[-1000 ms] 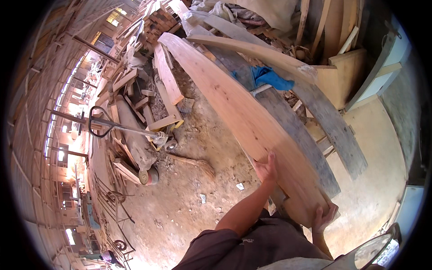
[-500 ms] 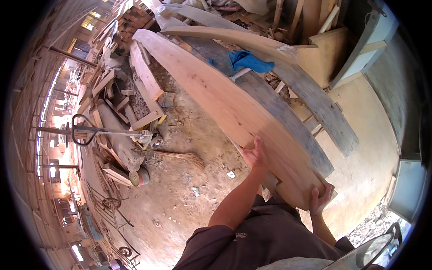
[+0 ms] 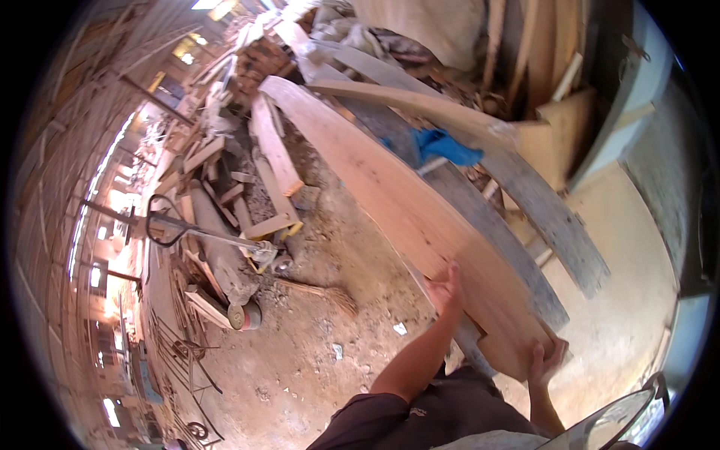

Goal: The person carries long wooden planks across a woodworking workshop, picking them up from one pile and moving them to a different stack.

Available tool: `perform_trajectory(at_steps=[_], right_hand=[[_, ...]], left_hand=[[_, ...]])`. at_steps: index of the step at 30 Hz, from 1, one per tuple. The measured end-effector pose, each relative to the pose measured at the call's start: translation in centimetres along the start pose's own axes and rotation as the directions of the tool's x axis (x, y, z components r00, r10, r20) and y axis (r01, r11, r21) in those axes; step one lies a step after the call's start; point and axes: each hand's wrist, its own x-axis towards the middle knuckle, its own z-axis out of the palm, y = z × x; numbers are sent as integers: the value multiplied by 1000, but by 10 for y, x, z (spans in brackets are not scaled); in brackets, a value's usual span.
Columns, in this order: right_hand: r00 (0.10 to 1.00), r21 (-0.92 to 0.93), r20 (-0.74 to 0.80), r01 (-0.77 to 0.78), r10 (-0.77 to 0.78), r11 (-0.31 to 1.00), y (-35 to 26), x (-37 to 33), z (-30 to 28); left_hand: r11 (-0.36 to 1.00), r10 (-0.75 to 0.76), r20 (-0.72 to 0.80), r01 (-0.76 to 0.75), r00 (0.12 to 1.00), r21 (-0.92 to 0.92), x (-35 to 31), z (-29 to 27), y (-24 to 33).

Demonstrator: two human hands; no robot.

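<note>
A long, pale wooden plank [image 3: 390, 195] with a curved outline runs from the far left toward my body. My left hand [image 3: 448, 289] grips its left edge, thumb on the top face and fingers mostly hidden by the wood. At the near right corner my right hand [image 3: 546, 361] is wrapped round the plank's end. Beneath and to the right of it lie grey, weathered boards [image 3: 517, 247]. A crumpled blue cloth [image 3: 450, 146] rests on one of them, beside the plank.
A pallet jack handle [image 3: 169, 221] juts up at left among scrap timber [image 3: 217, 195]. A straw broom [image 3: 319, 294] lies on the dirty floor. More wood pieces [image 3: 555, 142] and a pale-blue panel [image 3: 622, 97] stand at the far right.
The whole view has shifted, so the surroundings sit lower and farther right in the picture. Both hands keep nearly the same grip on the plank.
</note>
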Motion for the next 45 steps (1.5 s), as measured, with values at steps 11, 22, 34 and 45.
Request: perform_trajectory(at_steps=[11,22,34,45], right_hand=[[998,15,-7,57,-57,998,4,-5,9],[904,-771,419,406,-89,491,120,-4,-21],[999,-656,36,3,27,755,-5,119,148],[799,-502,561,121,216,856,-220,276,431]], left_hand=[[933,-261,75,231,963,275,9,-12,-3],[840,-509,615,504,602,202,207,-222,-94],[535,-626,431,760,650,-370,446,-313,-89],[560,-563,485,741,669,-371,621,-271,-27]])
